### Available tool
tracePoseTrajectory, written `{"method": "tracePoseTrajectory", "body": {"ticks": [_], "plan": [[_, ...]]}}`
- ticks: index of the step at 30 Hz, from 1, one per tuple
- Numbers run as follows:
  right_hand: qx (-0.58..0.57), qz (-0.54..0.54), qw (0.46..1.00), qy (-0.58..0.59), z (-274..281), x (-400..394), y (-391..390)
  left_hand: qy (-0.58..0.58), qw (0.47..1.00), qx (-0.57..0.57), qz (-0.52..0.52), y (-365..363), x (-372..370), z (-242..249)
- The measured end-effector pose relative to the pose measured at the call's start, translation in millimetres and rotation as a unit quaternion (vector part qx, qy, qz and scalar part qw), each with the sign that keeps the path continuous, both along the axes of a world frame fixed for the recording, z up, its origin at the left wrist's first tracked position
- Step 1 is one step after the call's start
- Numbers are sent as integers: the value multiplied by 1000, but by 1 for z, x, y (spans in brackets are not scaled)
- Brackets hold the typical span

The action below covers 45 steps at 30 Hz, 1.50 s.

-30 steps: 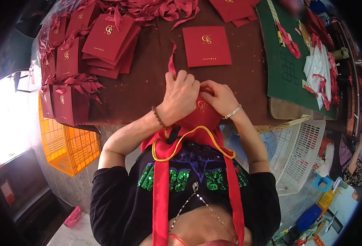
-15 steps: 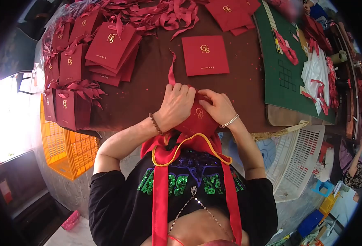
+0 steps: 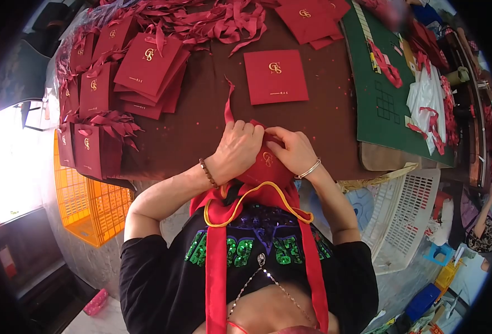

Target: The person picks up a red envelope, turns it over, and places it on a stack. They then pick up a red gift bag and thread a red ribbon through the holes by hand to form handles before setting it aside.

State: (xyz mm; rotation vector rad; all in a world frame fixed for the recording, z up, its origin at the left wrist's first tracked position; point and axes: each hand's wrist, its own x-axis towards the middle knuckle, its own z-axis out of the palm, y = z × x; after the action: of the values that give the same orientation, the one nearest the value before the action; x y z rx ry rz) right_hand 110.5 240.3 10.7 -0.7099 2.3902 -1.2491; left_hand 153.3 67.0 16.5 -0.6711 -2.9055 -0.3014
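Note:
A small red paper gift bag (image 3: 266, 166) with a gold monogram is held close to my body at the table's near edge. My left hand (image 3: 239, 146) is closed at its top left, with a dark red ribbon (image 3: 229, 106) sticking up from the fist. On the bag's upper right, my right hand (image 3: 292, 151) has its thumb and fingers bent in a pinch. The fingertips of both hands nearly meet, and what lies between them is hidden. Just beyond the hands, another red bag (image 3: 276, 78) lies flat, with its monogram facing up.
Stacked red bags (image 3: 149, 64) and upright bags with ribbon handles (image 3: 94, 92) occupy the table's left. Loose ribbons (image 3: 224, 25) heap at the back. To the right is a green cutting mat (image 3: 379, 106). Orange (image 3: 93, 211) and white crates (image 3: 399, 217) stand below the table.
Both hands and the held bag have shifted slightly toward my body. The upright ribbon has moved a little left and down with my left hand.

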Motion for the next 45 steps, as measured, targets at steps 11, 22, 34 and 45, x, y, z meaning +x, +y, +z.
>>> {"method": "tracePoseTrajectory", "body": {"ticks": [11, 22, 34, 45], "plan": [[3, -9, 1000, 27, -2, 8, 0, -23, 996, 81, -39, -6, -1, -3], [-49, 74, 996, 12, 4, 11, 2, -120, 969, 200, -85, -34, -23, 20], [-35, 147, 985, 82, 17, 12, -7, -575, 778, 96, -235, -46, -77, 12], [-97, 117, 988, 6, -2, 9, -3, -441, 843, 302, 53, -28, -79, 0]]}}
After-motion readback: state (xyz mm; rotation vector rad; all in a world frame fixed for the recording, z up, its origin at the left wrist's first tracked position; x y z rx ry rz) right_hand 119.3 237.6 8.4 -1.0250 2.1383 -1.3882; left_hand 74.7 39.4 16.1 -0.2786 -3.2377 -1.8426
